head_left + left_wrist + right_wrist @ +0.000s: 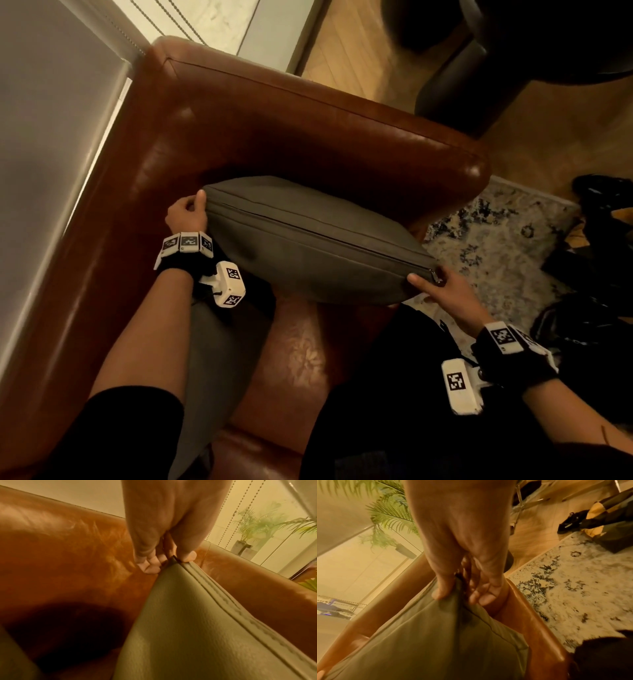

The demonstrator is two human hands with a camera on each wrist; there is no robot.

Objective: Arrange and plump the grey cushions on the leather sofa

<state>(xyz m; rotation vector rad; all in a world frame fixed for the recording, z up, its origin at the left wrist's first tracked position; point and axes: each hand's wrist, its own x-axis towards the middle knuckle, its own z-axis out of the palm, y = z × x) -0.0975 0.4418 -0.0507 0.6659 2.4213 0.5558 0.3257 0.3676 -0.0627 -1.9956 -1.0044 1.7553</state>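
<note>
Head view looks down into the corner of a brown leather sofa [308, 113], where a plump grey square cushion with a zip along its top edge [308, 240] stands on edge on the seat, close to the arm at the far right. Both hands hold it, one at each upper corner — well apart, the full zip seam between them. At the left, the left hand [186, 214] pinches its corner, thumb on the seam; the left wrist view shows the thumb [188, 557] on one side of the corner point and curled fingertips [150, 566] on the other. At the right, the right hand [442, 291] grips the corner by the zip pull, thumb pressed into the near face. A second grey cushion [212, 359] lies at near left under the left forearm. Right of the sofa lies a pale rug with dark blotches [496, 246] on a wooden floor [359, 44].
</note>
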